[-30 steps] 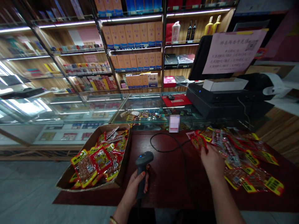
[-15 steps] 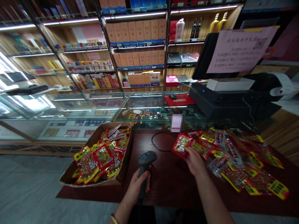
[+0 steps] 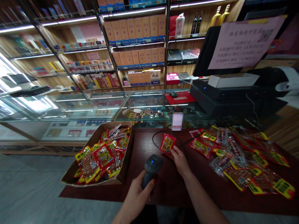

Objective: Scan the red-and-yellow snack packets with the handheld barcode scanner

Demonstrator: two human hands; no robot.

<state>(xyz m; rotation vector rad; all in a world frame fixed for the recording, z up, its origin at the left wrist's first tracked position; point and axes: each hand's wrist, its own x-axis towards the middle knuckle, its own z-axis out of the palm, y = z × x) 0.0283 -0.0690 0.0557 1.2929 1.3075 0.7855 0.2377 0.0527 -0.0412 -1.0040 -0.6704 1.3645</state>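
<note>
My left hand is wrapped round the grip of a dark barcode scanner, whose head has a small blue light. In my right hand a small red and yellow snack packet is pinched by its lower right edge, held above the table just beyond the scanner head. To the right lies a loose heap of similar snack packets, some of them clear with reddish contents. On the left, a cardboard box holds several red and yellow packets.
The dark red wooden table meets a glass display counter. A black cable loops over the tabletop. At the back right stand a monitor with a pink paper sign and a black cash drawer.
My right hand has drawn the packet leftwards, away from the heap and nearer the scanner. My left hand has shifted slightly right, turning the scanner head towards the packet.
</note>
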